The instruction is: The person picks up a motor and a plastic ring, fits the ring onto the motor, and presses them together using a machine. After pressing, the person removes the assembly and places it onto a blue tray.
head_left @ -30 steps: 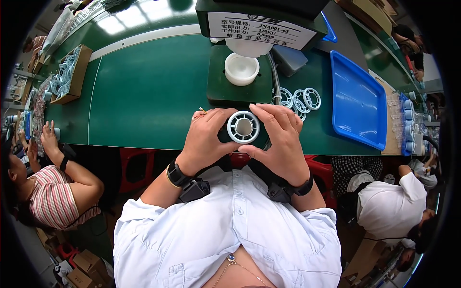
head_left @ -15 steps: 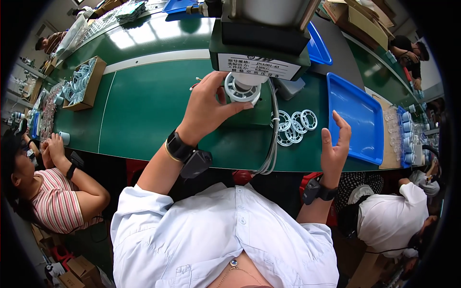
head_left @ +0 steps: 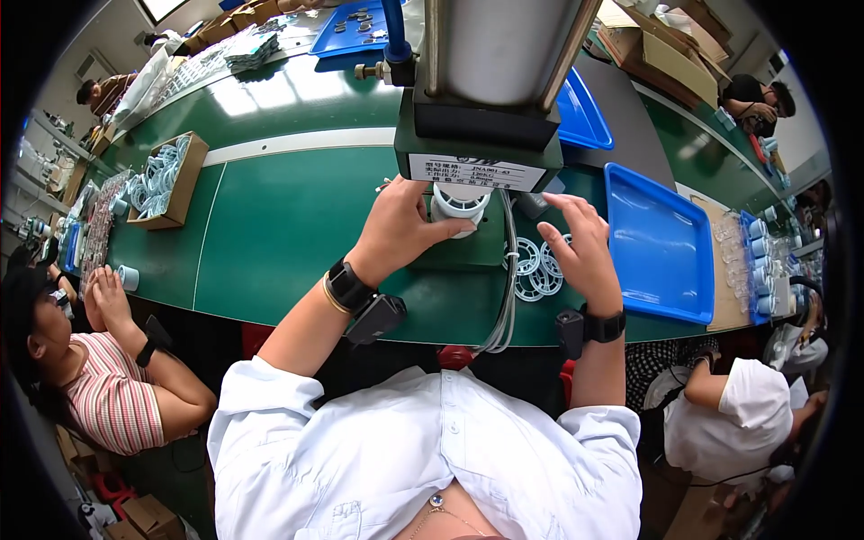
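Beneath the head of a bench press (head_left: 481, 126), my left hand (head_left: 400, 227) is closed on a pale, round plastic part (head_left: 457, 209). Its thumb lies along the near side, while the other fingers are partly hidden behind the part and the press. My right hand (head_left: 580, 252) is open and empty, its fingers spread above several light-blue plastic rings (head_left: 543, 283). Those rings lie overlapping on the green table to the right of the press, and the hand hides some of them. I cannot tell whether it touches any.
Grey cables (head_left: 511, 297) hang between the press and the rings. A blue tray (head_left: 661, 301) lies to the right. At the left stands a cardboard box (head_left: 184, 184) of light-blue parts. Co-workers sit on both sides, one in a striped shirt (head_left: 112, 387) at the left.
My right hand has moved left and away from me, from beside the tray to over the rings. My left hand stays on the round part. The view has shifted slightly.
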Tool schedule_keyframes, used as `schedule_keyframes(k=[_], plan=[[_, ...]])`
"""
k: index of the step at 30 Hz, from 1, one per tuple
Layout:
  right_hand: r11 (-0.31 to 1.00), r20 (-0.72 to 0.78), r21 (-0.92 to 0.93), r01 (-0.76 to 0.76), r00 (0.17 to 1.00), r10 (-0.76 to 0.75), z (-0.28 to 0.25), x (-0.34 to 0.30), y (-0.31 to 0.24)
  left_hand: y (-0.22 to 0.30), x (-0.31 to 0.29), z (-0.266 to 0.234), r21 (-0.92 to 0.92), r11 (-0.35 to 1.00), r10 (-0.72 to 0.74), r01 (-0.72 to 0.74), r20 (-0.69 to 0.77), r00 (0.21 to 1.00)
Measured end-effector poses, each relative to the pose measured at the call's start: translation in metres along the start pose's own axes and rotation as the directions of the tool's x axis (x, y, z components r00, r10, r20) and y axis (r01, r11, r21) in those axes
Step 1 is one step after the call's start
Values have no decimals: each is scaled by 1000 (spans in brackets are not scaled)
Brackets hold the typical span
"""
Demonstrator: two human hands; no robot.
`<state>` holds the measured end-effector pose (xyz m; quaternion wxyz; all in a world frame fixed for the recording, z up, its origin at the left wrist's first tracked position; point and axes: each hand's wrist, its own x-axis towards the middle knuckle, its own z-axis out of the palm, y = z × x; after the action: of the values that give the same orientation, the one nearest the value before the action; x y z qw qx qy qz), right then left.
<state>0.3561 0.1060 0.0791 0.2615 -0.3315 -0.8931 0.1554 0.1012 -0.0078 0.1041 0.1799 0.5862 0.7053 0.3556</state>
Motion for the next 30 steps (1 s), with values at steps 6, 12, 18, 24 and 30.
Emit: schedule_keyframes(k=[6,12,18,24,30], plan=[[976,9,-218,26,1000,-24,28,18,17,-38,-1,-28,-585,811,69,14,120,990],[947,45,-303,107,994,-98,30,19,4,-120,17,-45,-645,761,-102,-68,-223,969],[993,64,35,115,991,-117,16,40,-11,-130,19,-23,127,981,172,-148,-209,963],[918,73,381,114,986,-153,29,64,-76,-136,21,-11,360,922,169,-142,-44,985],[885,-140,466,-6,987,81,4,60,-40,-138,8,-17,255,933,271,-255,-26,962]])
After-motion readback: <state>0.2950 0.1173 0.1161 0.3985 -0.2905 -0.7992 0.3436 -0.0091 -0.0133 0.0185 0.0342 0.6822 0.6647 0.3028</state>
